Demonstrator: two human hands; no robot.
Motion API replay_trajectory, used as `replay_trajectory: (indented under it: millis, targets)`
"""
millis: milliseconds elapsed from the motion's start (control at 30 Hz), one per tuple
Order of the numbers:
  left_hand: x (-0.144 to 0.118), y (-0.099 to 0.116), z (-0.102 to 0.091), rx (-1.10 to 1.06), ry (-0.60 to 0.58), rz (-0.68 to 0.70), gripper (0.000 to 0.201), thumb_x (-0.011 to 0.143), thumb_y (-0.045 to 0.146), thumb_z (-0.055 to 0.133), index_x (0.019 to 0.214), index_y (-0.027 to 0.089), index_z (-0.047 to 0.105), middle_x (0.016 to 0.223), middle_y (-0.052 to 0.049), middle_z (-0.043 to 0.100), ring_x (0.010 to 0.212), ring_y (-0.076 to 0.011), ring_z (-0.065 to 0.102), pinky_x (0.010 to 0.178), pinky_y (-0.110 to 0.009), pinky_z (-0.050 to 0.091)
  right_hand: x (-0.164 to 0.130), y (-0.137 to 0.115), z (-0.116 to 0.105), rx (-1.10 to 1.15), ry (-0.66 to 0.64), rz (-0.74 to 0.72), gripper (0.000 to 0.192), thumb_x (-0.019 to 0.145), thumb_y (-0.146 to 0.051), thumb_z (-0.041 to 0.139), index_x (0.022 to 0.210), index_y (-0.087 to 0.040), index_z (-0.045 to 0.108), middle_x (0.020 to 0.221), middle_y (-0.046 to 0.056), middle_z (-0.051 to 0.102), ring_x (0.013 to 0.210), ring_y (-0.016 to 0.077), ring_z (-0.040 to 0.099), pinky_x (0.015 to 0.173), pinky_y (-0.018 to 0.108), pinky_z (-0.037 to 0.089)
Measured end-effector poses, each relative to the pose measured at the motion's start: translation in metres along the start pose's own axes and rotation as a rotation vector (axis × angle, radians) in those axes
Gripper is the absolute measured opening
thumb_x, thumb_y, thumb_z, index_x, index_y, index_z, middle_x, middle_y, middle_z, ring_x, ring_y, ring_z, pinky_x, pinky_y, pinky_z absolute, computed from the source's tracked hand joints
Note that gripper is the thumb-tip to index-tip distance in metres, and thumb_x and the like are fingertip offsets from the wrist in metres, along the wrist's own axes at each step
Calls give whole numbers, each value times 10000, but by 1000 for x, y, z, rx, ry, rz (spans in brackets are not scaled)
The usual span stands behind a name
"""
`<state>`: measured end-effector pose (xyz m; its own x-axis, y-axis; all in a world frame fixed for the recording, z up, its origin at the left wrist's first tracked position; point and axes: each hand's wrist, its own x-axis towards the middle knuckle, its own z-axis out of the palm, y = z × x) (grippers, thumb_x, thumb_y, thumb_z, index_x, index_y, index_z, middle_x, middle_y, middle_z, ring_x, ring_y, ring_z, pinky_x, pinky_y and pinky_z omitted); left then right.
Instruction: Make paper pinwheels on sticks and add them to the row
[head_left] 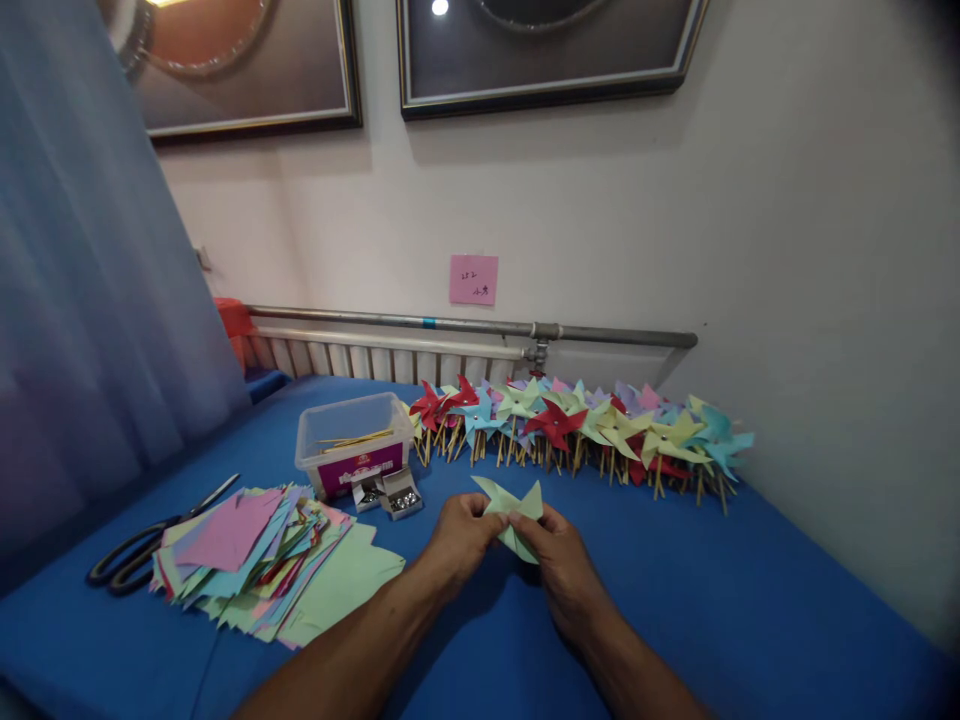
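Note:
A pale green paper pinwheel [517,542] with folded points is held between both hands above the blue table. My left hand [463,535] grips its left side, the thumb pressed near its middle. From the right, my right hand [559,555] pinches it, its thumb also close to the centre. Whether a pin sits under the thumbs is hidden. Left of my hands are small open boxes of shiny metal pins [402,497]. Further left lies a loose stack of coloured paper sheets [232,530], cut at the edges.
Scissors [150,545] with black handles lie left of the paper. A clear plastic tub [315,455] holds thin wooden sticks. Many finished pinwheels on sticks [555,425] are heaped along the table's back. Behind are a radiator pipe [615,336] and a wall; a curtain [97,250] hangs left.

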<state>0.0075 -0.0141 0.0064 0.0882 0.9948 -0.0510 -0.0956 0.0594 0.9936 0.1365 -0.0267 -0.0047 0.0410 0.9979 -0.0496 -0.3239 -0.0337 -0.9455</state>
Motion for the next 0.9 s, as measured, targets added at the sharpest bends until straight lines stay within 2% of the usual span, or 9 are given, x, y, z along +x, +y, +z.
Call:
replay_trajectory:
  millis: [300,433,567,633,700,833,900]
  targets:
    - [-1,0,-2,20,-22,4,289,613,405,735,617,148,604,544,19,544,508,-90,414,523,-237,271,1,-4,0,11,13,46,379,593,-377,881,872,-151,760,719,26,744,597,143,608,604,255,455]
    - [1,-2,-2,44,-46,1,300,624,412,738,607,149,595,539,17,543,503,-86,411,518,-234,275,3,-1,-3,-47,27,32,327,606,-367,853,822,-140,761,674,21,729,553,130,576,550,242,418]
    - [8,9,-16,119,-30,-57,243,670,365,726,684,147,618,560,27,553,482,-84,411,510,-229,292,7,-1,-6,-90,87,-19,288,609,-370,833,766,-147,742,620,8,704,553,152,589,539,254,431]
    - [12,18,-32,263,35,15,162,738,308,655,738,147,642,597,26,572,512,-92,445,530,-222,313,10,-4,-9,-70,120,-28,275,609,-371,829,748,-156,728,619,8,705,556,161,600,542,265,449]
    - [16,26,-50,538,69,109,122,783,252,598,749,154,663,640,12,611,573,-109,503,562,-223,334,13,-7,-13,-46,162,-38,264,612,-363,826,748,-163,722,613,5,703,548,162,603,538,268,457]
    - [17,35,-75,1095,-52,144,153,781,164,586,803,179,737,764,-30,723,744,-162,635,652,-246,385,19,-9,-20,-6,228,-68,264,602,-345,830,763,-164,726,633,10,720,574,173,637,560,274,484]
    - [15,39,-80,1258,-28,140,192,812,172,571,862,194,755,849,-57,757,819,-190,672,696,-260,411,20,-9,-22,8,221,-76,271,603,-348,830,773,-162,728,655,21,736,609,189,664,595,285,506]
